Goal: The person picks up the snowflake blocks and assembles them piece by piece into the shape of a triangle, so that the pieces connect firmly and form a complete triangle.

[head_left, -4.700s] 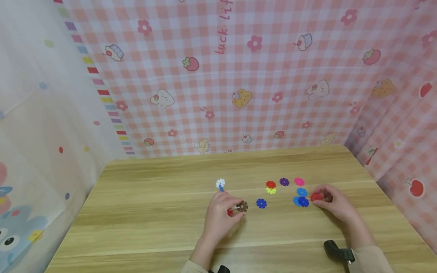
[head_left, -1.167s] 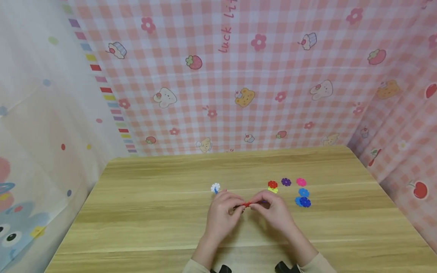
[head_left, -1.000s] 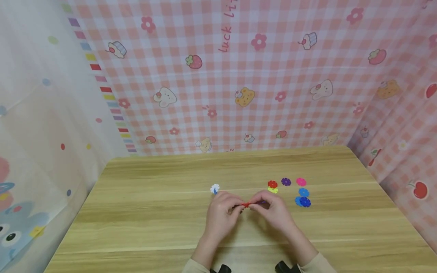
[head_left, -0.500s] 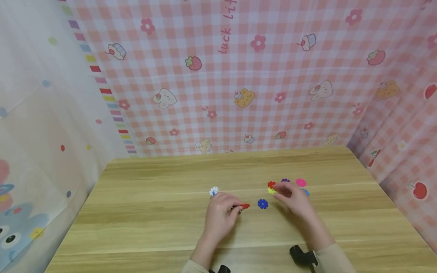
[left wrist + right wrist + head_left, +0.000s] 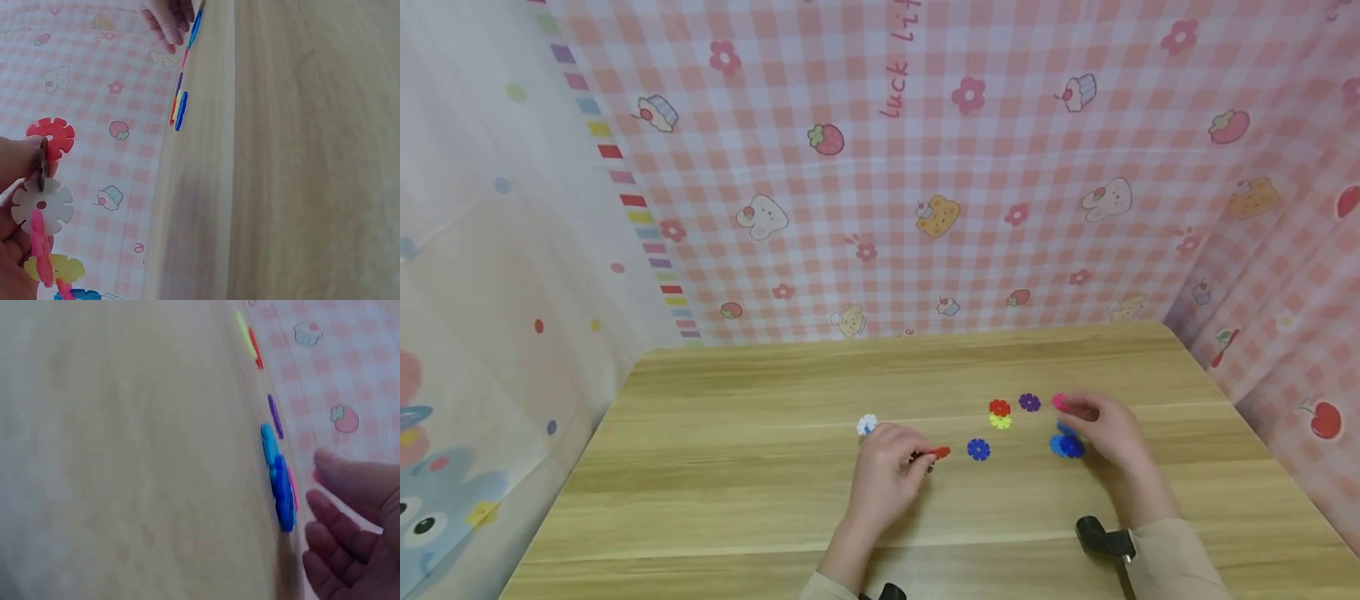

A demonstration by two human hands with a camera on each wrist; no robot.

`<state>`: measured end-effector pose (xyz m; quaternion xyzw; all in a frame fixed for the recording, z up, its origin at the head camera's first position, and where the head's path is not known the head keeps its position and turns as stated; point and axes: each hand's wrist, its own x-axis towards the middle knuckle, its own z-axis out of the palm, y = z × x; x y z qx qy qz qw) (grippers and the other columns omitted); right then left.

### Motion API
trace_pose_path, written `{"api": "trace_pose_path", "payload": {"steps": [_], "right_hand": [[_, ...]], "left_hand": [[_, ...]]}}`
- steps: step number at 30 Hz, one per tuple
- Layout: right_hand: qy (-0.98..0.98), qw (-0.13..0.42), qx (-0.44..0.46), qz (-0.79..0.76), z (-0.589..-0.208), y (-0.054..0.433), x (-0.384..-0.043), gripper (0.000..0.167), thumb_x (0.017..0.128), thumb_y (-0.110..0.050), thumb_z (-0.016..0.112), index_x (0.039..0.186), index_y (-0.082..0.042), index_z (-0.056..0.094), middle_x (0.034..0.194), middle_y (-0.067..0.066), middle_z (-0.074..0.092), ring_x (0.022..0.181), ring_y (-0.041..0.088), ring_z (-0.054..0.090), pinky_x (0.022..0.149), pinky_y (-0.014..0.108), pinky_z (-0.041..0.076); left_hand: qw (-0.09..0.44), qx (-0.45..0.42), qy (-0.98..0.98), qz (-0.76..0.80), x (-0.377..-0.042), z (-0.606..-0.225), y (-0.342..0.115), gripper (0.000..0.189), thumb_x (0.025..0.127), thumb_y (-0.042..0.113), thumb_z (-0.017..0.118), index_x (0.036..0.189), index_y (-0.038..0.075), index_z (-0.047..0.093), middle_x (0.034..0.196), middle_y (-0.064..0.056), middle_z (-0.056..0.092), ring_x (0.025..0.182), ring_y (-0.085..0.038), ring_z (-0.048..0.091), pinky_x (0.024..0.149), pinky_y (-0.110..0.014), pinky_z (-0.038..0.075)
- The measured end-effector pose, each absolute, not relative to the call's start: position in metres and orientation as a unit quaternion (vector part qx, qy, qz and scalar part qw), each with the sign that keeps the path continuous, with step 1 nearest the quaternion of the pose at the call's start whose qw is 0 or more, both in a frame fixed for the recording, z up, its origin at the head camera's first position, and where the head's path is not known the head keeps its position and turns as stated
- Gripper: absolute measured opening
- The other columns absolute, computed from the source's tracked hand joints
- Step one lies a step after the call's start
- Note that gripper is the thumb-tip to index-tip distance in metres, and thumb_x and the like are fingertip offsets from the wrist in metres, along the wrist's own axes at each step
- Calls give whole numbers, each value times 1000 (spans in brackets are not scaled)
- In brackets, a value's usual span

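My left hand [image 5: 887, 467] pinches a chain of interlocking snowflake discs by its dark brown disc [image 5: 42, 164]. A red disc [image 5: 940, 453] is slotted onto the brown one and sticks out past the fingertips. Below in the left wrist view hang a white disc [image 5: 42, 205], a pink disc [image 5: 41, 247] and a yellow disc [image 5: 62, 267]; the palm hides part of the chain. Another white disc [image 5: 867, 424] shows beyond the knuckles. My right hand [image 5: 1101, 425] hovers at the pink disc [image 5: 1059, 402], fingers loosely bent and apart, with nothing between them in the right wrist view.
On the wooden table [image 5: 737, 500] lie a dark blue disc [image 5: 978, 449], a red disc [image 5: 999, 407] overlapping a yellow-green one [image 5: 1001, 422], and a purple disc [image 5: 1029, 402]. Several blue discs [image 5: 1070, 447] overlap beneath the right hand. A checked curtain [image 5: 887, 167] hangs behind.
The right hand brought a red disc from the right to the left hand's chain, where it now sits. Then it let go and moved back right to the pink disc. The left hand stayed nearly still.
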<state>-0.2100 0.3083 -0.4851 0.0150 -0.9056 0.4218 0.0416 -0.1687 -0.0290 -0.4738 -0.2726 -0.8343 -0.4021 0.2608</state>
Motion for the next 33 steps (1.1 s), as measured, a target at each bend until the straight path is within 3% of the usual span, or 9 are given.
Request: {"api": "trace_pose_path", "payload": {"steps": [9,16,23,33], "right_hand": [[-926,28,14,377,-490,318,-209,33,87,-14,77,108,9,66,94,15,67,83,24,58,70,35,47],[-934,30,18,355,-491,320,-211,27,86,-14,77,102,6,66,98,21,65,84,27,57,71,37,46],[-927,17,-9,375,-494,321,-211,30,89,-14,74,105,6,58,93,15,61,83,26,54,71,35,45],[-913,66,-34,401,-495,324,-206,23,94,-12,67,107,6,62,91,12,63,83,22,53,73,36,42]], "left_hand": [[261,-283,-829,-407,-169,-474,-29,15,74,4,85,80,14,75,83,6,71,88,-13,61,82,-32,50],[248,-278,-829,-418,-169,-473,-30,14,74,5,85,80,14,75,84,5,71,87,-12,62,82,-32,50],[218,-253,-836,-434,-165,-470,-31,12,77,7,84,83,14,76,88,6,71,90,-12,63,85,-33,52],[226,-269,-828,-438,-168,-472,-33,13,75,5,84,82,12,76,88,4,72,89,-13,64,85,-34,53]]}}
